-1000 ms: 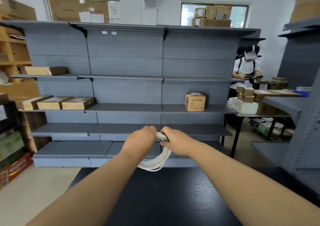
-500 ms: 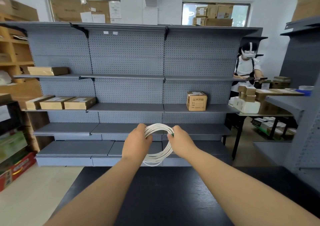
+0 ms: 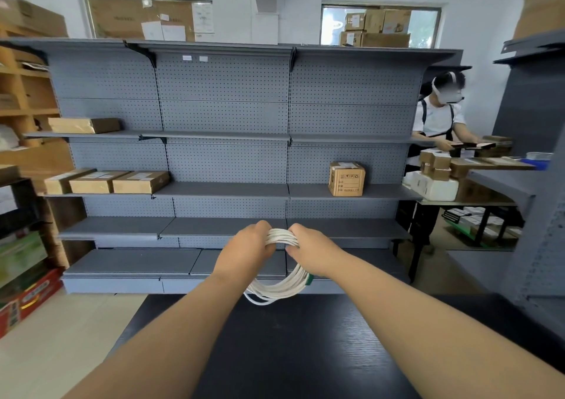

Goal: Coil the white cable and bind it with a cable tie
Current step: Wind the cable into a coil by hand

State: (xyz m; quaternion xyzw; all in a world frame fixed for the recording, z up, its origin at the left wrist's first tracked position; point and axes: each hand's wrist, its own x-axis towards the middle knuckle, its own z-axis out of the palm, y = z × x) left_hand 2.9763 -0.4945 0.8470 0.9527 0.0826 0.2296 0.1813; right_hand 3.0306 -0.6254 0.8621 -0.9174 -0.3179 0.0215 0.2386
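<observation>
holding: left hand [image 3: 244, 252] and right hand [image 3: 312, 255] meet at the centre of the frame, both on the top arc of a thin white cable [image 3: 281, 288] wound into a round coil of many loops.
left grip: fingers curled over the top left of the coil and wrapped round the bunched loops; the fingertips are hidden behind the hand.
right grip: fingers and thumb curled round the top right of the same bunch, just beside the left hand.
white cable: held up in the air, its lower half hanging free below the hands, with one loop sagging lower than the rest. that loop crosses the bench's far edge in the picture; contact cannot be told.
green piece: a small green piece [image 3: 309, 280] sits on the coil's lower right, just under the right wrist; what it is cannot be told.
bench: black wood-grain bench [image 3: 290, 352], lower centre, beneath both forearms.
shelving: grey metal pegboard shelving [image 3: 226, 117] fills the middle of the frame behind the hands.
boxes: a small brown cardboard box [image 3: 346, 179] stands on a shelf right of centre; three flat brown cartons [image 3: 101, 181] lie side by side at the left.
upper right: a person in a white shirt [image 3: 437, 123] stands at another bench.
</observation>
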